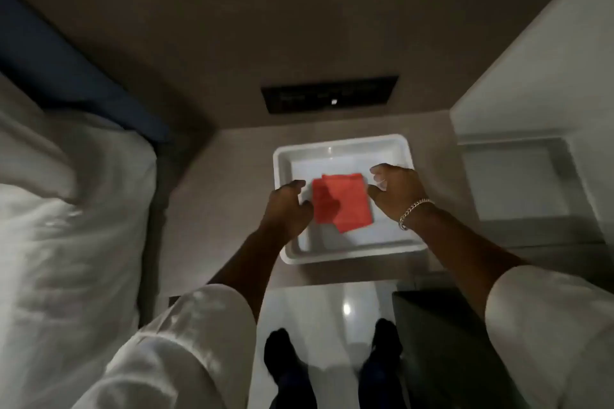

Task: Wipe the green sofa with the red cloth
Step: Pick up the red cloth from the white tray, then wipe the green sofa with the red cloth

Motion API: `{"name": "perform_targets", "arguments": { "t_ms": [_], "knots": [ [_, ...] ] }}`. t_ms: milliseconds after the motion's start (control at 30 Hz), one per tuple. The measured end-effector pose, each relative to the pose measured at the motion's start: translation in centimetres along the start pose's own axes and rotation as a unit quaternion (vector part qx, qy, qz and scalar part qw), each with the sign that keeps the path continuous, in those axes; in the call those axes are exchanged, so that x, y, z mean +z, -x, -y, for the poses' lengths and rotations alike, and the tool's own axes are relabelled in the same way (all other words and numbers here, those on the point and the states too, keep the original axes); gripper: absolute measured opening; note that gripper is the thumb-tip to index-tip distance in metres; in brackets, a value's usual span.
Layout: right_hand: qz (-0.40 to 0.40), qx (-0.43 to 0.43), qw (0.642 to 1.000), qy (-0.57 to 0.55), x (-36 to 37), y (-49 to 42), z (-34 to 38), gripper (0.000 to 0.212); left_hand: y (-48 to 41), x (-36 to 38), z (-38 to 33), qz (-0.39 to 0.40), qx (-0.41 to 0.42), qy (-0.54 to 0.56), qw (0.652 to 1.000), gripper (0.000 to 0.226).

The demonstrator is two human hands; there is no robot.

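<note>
A folded red cloth (345, 202) lies flat inside a white rectangular tray (345, 254) on a beige bedside surface. My left hand (287, 209) hovers over the tray's left side, fingers curled and apart, just touching the cloth's left edge or close above it. My right hand (397, 191), with a chain bracelet on the wrist, hovers at the cloth's right edge with fingers spread. Neither hand holds the cloth. No green sofa is in view.
A bed with white bedding (66, 226) and a blue headboard (50, 70) fills the left. A dark switch panel (329, 95) sits on the wall behind the tray. A white ledge (518, 183) stands to the right. My feet (282, 355) stand on glossy floor.
</note>
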State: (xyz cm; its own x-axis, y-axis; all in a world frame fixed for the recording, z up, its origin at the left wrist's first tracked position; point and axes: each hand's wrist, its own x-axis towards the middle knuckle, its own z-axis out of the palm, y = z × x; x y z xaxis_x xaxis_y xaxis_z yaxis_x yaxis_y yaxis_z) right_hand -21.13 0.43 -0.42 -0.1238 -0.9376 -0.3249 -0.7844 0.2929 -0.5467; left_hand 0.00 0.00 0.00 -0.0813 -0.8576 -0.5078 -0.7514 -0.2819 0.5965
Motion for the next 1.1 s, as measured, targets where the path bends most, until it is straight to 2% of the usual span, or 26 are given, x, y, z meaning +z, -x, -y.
{"name": "perform_targets", "arguments": {
  "t_ms": [100, 133, 267, 433, 533, 667, 833, 967, 1100],
  "knots": [
    [-0.004, 0.0, 1.0, 0.019, 4.4, -1.8, -2.1, 0.021, -2.5, 4.1, 2.0, -0.046, -0.054, 0.043, 0.997, 0.042],
    [-0.001, 0.028, 0.999, 0.024, 5.6, -2.1, -2.6, 0.02, -2.9, 5.1, 2.2, -0.06, -0.077, 0.049, 0.994, 0.036],
    [-0.073, 0.088, 0.992, -0.056, 8.7, -3.2, -3.5, 0.017, -4.6, 7.3, 1.9, -0.121, -0.101, 0.131, 0.979, 0.02],
    [-0.127, 0.137, 0.968, -0.168, 7.5, -0.9, -1.7, 0.015, -2.6, 6.0, 0.4, -0.129, -0.094, 0.176, 0.971, 0.023],
    [-0.168, 0.144, 0.956, -0.195, 5.3, 3.1, -0.4, 0.013, 0.0, 4.2, -1.0, -0.101, -0.072, 0.205, 0.971, 0.034],
    [-0.227, 0.183, 0.921, -0.259, 1.8, 10.5, 1.5, 0.012, 6.1, 2.0, -3.7, -0.058, -0.019, 0.198, 0.978, 0.033],
    [-0.322, 0.246, 0.87, -0.282, -1.6, 22.4, 2.7, 0.015, 15.2, 1.7, -5.7, 0.053, 0.043, 0.181, 0.981, 0.031],
    [-0.359, 0.33, 0.817, -0.307, -1.1, 32.1, 0.0, 0.019, 22.3, 5.3, -5.6, 0.156, 0.08, 0.138, 0.975, 0.026],
    [-0.416, 0.411, 0.754, -0.3, 1.9, 40.8, -3.8, 0.016, 28.7, 11.9, -3.7, 0.222, 0.118, 0.078, 0.965, 0.023]
  ]
}}
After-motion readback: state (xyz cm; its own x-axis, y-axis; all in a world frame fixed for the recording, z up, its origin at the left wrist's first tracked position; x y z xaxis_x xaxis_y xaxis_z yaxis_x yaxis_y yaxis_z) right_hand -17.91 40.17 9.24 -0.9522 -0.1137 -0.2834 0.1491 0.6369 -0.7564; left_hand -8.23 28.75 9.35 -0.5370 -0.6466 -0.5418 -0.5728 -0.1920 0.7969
